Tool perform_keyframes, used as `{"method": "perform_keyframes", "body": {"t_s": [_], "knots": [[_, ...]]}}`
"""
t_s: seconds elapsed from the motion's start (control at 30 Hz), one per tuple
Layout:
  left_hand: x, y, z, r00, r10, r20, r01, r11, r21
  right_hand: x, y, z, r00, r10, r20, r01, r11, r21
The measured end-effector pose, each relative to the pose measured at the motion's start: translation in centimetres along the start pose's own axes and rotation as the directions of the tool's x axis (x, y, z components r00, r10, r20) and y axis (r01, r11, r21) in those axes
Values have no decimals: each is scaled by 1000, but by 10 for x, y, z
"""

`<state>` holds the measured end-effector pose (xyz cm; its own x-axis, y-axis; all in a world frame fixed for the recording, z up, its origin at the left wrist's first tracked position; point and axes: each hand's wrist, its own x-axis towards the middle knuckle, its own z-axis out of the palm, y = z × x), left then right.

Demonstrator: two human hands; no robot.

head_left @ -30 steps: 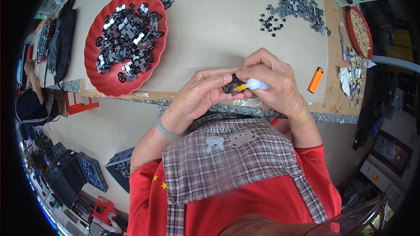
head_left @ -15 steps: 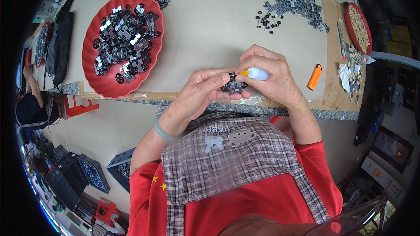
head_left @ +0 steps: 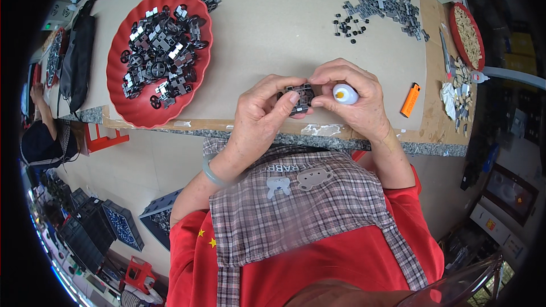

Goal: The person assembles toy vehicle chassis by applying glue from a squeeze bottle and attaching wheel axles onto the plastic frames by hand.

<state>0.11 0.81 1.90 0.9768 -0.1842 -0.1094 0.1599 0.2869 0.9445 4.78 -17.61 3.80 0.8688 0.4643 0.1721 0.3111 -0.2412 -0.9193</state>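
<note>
Just over the table's near edge, my left hand pinches a small black-and-grey toy vehicle chassis between thumb and fingers. My right hand is curled round a small white squeeze bottle whose yellow tip points up toward me. The thumb and forefinger of that hand reach the right end of the chassis. Fingers hide part of the chassis. Left of my hands, a red scalloped tray holds a heap of similar black, grey and white wheeled assemblies.
Grey plastic pieces lie in a pile at the back right, beside small black wheels on axles. An orange lighter lies right of my hands. Farther right stands a red basket of tan pieces. Another person sits at the far left.
The bottle's yellow tip has left the chassis and turned upward in my right hand. My right thumb and forefinger now touch the chassis, which has turned in my left hand.
</note>
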Motion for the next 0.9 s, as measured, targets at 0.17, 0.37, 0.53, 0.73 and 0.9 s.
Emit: {"method": "perform_keyframes", "body": {"t_s": [0.17,0.37,0.53,0.73,0.9], "knots": [[-1,-5,-4,995,81,-59,-67,974,214,-8,9,3,994,-67,-88,63,997,-53],[-2,5,-3,981,196,17,-183,877,445,-8,8,8,976,-194,-103,173,968,-180],[1,3,-2,950,306,56,-290,805,517,-10,7,7,946,-318,-70,277,899,-340],[1,4,1,920,383,87,-355,717,600,-10,9,13,893,-449,-41,384,804,-454],[-1,3,0,917,386,98,-358,690,629,-12,11,18,880,-469,-79,388,805,-449]]}}
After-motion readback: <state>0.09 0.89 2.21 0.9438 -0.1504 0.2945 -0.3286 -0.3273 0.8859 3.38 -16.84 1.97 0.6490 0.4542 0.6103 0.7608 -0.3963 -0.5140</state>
